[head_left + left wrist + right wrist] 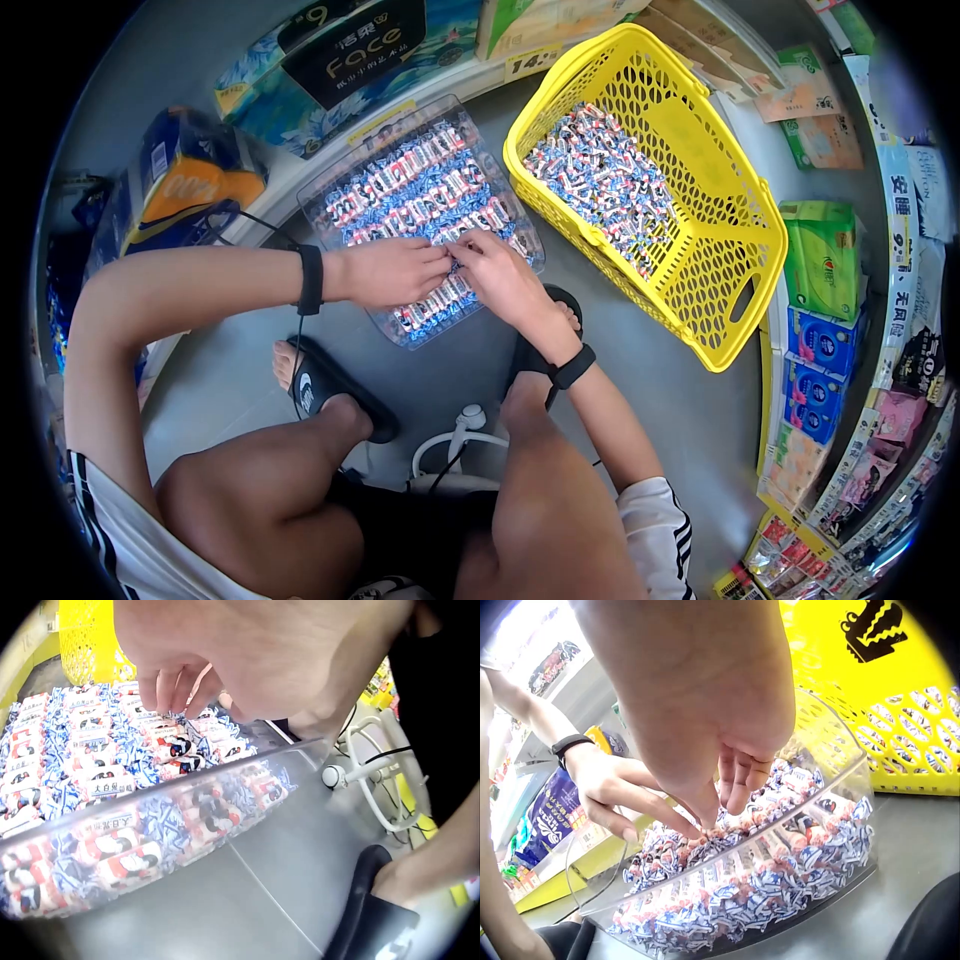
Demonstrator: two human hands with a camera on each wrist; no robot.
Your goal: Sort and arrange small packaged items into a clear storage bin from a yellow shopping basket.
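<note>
A clear plastic bin (533, 240) on the floor holds rows of wrapped candies (380, 185) in white, red and blue. Over its middle, the left hand (395, 272) lies palm down with loosely bent fingers touching the candies. The right hand (500, 285) meets it from the other side, thumb and forefinger down at the candies. In the right wrist view, the left hand (611, 780) has fairly straight fingers near the right thumb, and the right hand (705, 712) has its other fingers bent. Whether the right fingertips pinch a candy is hidden.
Right of the bin stands a yellow basket (735, 250) with a loose heap of similar candies (605, 180). Shelves with tissue packs (820, 260) line the right side, and boxed tissues (350, 60) stand behind. Slippered feet and a white metal stand (468, 420) are near the bin.
</note>
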